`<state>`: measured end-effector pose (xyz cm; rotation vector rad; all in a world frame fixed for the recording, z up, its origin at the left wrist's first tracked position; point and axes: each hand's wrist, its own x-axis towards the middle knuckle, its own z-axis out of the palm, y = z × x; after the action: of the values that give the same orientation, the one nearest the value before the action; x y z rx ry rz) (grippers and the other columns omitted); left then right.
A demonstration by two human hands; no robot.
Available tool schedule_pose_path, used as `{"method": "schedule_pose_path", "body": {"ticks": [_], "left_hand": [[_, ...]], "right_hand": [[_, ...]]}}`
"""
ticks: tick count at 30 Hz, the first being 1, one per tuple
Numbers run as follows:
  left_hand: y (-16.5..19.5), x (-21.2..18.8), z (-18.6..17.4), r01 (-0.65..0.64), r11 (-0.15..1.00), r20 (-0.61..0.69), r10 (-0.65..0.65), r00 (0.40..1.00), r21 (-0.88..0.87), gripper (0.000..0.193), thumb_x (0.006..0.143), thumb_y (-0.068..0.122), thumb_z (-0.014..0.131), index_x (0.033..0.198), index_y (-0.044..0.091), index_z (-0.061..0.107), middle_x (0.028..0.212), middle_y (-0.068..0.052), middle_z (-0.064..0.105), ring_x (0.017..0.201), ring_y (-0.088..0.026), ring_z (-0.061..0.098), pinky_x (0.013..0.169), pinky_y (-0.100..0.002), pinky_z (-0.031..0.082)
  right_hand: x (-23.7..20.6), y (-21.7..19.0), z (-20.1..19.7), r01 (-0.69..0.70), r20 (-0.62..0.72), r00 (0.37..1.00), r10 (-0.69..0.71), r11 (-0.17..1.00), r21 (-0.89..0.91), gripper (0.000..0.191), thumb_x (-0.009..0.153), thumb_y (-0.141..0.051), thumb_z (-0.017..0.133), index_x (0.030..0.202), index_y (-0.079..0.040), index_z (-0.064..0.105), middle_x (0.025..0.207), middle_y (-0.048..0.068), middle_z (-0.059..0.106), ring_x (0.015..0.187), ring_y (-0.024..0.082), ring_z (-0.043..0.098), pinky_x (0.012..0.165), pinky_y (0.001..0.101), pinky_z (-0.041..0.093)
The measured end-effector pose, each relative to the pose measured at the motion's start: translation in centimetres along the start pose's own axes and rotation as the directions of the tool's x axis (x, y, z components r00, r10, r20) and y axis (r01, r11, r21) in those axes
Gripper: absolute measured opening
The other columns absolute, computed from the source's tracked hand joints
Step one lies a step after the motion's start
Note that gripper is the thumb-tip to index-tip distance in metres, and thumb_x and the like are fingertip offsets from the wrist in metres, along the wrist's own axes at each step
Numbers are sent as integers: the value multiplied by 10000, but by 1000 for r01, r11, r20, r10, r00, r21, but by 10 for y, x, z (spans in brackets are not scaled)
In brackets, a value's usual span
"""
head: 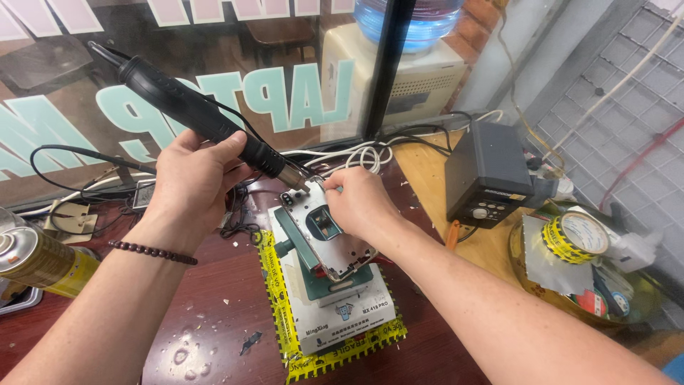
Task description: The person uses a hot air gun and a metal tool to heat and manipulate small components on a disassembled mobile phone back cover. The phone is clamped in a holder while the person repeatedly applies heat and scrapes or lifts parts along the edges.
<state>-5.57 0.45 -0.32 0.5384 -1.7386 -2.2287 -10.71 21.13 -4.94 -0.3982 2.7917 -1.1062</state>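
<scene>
The black hot-air gun (pixel 192 107) slants down from upper left, its metal nozzle aimed at the top edge of the opened phone frame (pixel 329 239). That silvery frame, with a dark square cutout, lies tilted in a green holder (pixel 335 281) atop a white box edged in yellow tape on the counter (pixel 214 314).

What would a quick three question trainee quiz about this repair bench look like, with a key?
1. True or false: the left hand holds the black hot air wand.
2. What does the right hand touch: (a) the phone frame on the green holder, (b) the yellow tape roll, (c) the spray can?
3. Where does the wand's nozzle point?

Key: 1 true; 2 a; 3 at the frame's top edge, beside the right hand's fingers.
</scene>
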Motion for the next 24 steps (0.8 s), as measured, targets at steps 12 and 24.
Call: {"method": "schedule_pose_path", "body": {"ticks": [12, 24], "left_hand": [[-7, 20, 8, -40, 998, -2, 40, 999, -50, 103, 947, 58, 681, 1044, 70, 647, 1008, -18, 679, 861, -120, 662, 730, -261, 579], [0, 12, 8, -26, 999, -21, 25, 999, -31, 114, 952, 55, 677, 1054, 55, 626, 1015, -28, 656, 853, -119, 660, 767, -254, 600]], "right_hand": [[-1, -11, 9, -44, -35, 999, 41, 996, -75, 220, 878, -154, 629, 1020, -115, 793, 966, 202, 751, 931, 351, 737, 844, 425, 574], [-8, -17, 4, -47, -38, 998, 45, 998, -49, 244, 837, -123, 637, 1017, -113, 802, 982, 197, 754, 950, 345, 738, 868, 419, 572]]}}
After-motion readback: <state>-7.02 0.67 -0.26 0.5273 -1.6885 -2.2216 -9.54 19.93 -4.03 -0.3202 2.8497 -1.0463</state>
